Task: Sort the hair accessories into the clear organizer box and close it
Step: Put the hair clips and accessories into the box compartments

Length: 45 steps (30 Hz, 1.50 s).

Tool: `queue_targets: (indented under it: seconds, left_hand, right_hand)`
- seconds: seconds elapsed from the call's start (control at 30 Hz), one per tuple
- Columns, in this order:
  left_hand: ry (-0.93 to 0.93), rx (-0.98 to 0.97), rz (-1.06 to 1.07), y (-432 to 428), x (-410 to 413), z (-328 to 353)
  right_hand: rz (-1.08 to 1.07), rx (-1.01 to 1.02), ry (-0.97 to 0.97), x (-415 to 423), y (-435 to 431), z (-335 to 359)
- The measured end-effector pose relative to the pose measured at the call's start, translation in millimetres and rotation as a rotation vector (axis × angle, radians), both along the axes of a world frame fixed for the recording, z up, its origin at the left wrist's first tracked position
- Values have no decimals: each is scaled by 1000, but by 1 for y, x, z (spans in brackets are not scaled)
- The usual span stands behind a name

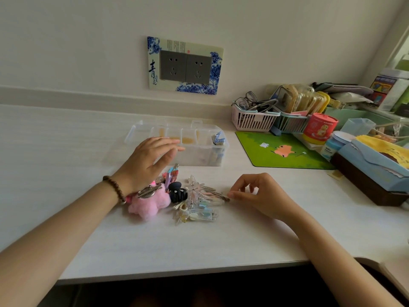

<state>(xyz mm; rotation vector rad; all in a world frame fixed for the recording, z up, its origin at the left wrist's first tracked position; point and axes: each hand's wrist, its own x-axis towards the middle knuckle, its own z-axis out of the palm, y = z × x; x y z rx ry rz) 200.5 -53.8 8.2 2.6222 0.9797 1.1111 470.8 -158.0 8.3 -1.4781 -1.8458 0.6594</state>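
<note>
Organizer box [199,149], clear, compartmented, lid open

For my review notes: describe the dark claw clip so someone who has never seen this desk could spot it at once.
On the white desk, in front of the clear organizer box, a pile of hair accessories lies between the two hands. The claw clip sits mid-pile, just right of the fluffy pink plush piece. It is the only dark, navy-black item; its neighbours are pink, clear or pastel.
</note>
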Motion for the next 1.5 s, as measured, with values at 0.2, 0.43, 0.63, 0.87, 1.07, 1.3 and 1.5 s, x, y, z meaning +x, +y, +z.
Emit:
queue_targets:
  seconds: [0.2, 0.43, 0.63, 0.87, 1.07, 1.3, 1.5]
  left_hand:
    - [1, -7, 0, 1, -1, -1]
    - [1, -12, 1, 1, -1, -1]
    - [-4, -25, 3, 1, -1, -1]
    - [-2, -32, 6, 1, -2, -1]
    - [1, -38, 9, 1, -3, 0]
    - [-9, -60, 23, 2, -4, 1]
    - [-13, -69, 23, 3, -5, 1]
  right_hand:
    - [63, -6, -84, -3, -1, 0]
    - [-16, 11, -41, 2, 3, -3]
    - [-113, -1, 68, 3, 4, -4]
    - [-150, -86, 536, -8, 19, 10]
    - [-145, -18, 638, -24, 40, 32]
    - [-238, 341, 230, -43, 113, 72]
    - [-202, 232, -161, -47, 154, 53]
